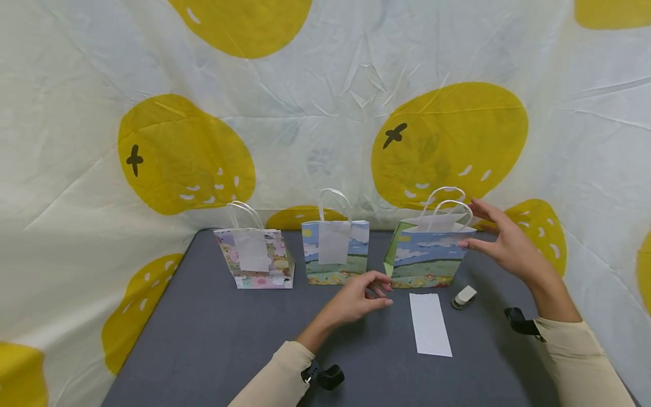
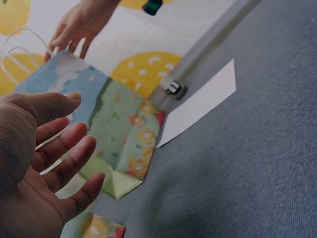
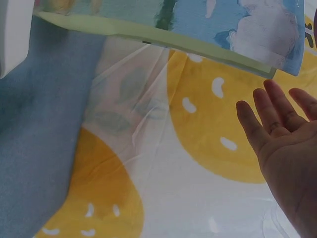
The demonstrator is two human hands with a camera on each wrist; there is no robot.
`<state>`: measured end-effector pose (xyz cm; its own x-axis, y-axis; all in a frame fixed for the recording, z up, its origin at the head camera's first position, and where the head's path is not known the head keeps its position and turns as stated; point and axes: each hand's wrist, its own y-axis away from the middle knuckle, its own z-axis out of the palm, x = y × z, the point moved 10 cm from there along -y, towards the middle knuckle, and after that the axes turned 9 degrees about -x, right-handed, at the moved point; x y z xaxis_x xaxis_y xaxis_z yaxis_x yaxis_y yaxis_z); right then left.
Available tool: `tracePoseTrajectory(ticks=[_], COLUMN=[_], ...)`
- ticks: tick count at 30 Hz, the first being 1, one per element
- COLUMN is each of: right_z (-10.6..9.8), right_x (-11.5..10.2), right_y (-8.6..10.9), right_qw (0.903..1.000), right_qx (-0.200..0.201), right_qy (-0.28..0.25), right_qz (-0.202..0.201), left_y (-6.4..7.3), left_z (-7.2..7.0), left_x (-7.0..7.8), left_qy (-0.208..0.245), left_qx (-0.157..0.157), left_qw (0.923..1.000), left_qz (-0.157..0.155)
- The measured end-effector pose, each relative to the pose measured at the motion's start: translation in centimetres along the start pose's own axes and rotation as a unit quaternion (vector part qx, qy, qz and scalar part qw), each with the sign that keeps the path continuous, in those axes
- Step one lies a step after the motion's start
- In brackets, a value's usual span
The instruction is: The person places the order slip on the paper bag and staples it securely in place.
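Observation:
A paper gift bag [image 1: 427,261] with a sky-and-meadow print and white handles stands at the right of the table, its green side panel showing. My right hand [image 1: 508,249] is at the bag's upper right edge, thumb on the near side and fingers farther back. Seen from the right wrist, its fingers [image 3: 270,116] are straight beside the bag's corner; contact is hard to tell. My left hand [image 1: 353,299] hovers by the bag's lower left corner, fingers loosely bent, holding nothing. On the table before the bag lies a white paper strip [image 1: 430,325], with a small white-and-dark object [image 1: 464,297] beside it.
A smaller sky-and-meadow bag [image 1: 360,249] stands in the middle, and a pink patterned bag [image 1: 278,251] stands to the left; each has a white paper on its front. Behind the grey table [image 1: 229,350] hangs a white sheet [image 1: 315,152] with yellow fruit shapes.

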<state>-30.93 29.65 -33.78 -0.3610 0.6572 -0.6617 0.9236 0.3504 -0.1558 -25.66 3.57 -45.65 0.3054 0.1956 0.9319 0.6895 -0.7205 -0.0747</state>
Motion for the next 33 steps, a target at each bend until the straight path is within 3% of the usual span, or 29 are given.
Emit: tracePoseTrajectory(ticks=[9, 16, 33], right_z=[0.3, 0.2, 0.3], right_x=[-0.6, -0.4, 0.1], right_y=[-0.9, -1.3, -1.2], right_qw=[0.9989, 0.9995, 0.9989], right_qx=[0.003, 0.015, 0.029], right_qy=[0.002, 0.010, 0.006], right_qz=[-0.046, -0.025, -0.035], left_y=[-1.3, -2.3, -4.8], left_z=[1.7, 2.6, 4.3], left_x=[-0.5, -1.7, -3.7], left_qy=[-0.005, -0.005, -0.029], left_qx=[-0.023, -0.029, -0.028], left_qw=[0.9997, 0.9994, 0.9983], left_qz=[-0.006, -0.018, -0.042])
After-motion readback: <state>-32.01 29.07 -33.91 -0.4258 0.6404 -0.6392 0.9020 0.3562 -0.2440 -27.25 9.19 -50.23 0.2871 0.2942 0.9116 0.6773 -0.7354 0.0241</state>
